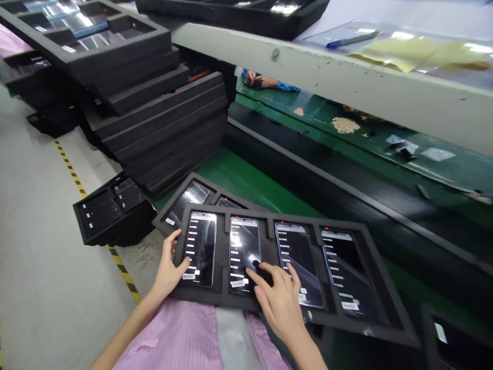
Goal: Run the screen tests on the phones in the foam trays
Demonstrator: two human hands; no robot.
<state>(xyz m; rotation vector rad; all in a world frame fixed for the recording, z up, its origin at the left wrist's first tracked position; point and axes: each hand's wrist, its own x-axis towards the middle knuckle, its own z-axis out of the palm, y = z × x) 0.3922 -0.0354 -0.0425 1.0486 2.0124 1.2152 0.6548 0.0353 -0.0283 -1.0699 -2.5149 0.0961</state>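
Note:
A black foam tray (269,209) in front of me holds several smartphones in a row, their lit screens showing list menus. My left hand (171,264) is at the tray's left end, fingers apart along its edge and thumb over the leftmost phone (203,246). Over the second phone (245,241) is my right hand (279,295), fingers spread, index fingertip on or just above the screen's lower part. Another of its fingers reaches the third phone (296,252). The fourth phone (342,267) lies untouched at the right.
A second foam tray (177,203) with phones lies partly under mine. Tall stacked foam trays (165,133) stand left; a lower stack (111,208) sits by the striped floor tape (123,270). Beyond the black conveyor belt (308,159), a co-worker's hands (262,81) show below a pale shelf (327,77).

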